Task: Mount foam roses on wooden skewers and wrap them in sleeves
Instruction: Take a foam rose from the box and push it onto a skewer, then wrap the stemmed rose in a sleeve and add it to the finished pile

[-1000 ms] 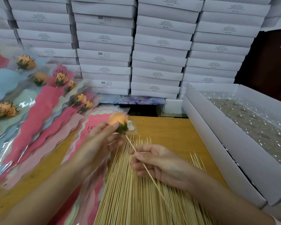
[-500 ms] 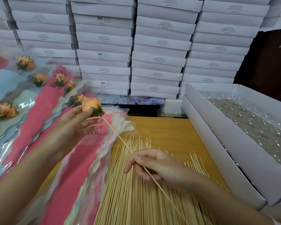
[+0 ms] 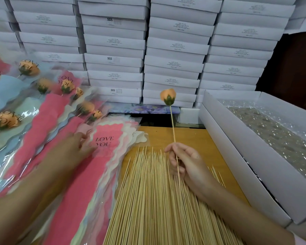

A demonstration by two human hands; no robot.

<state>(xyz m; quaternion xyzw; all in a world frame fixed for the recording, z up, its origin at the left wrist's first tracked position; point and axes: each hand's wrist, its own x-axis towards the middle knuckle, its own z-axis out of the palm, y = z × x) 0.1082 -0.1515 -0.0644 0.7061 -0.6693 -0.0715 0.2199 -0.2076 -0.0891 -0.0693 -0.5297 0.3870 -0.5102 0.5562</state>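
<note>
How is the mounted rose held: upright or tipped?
Upright. Right hand pinches the skewer near vertical, rose on its top end.

Stacked white boxes (image 3: 173,45), open box (image 3: 237,156), wooden table (image 3: 189,138)

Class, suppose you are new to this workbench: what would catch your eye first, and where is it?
First, the peach foam rose standing upright on a skewer pinched by the right hand at centre, above a broad pile of bare skewers. Behind rises a wall of stacked white boxes. At left, the blurred left hand lies on a pink LOVE YOU sleeve beside wrapped roses.
</note>
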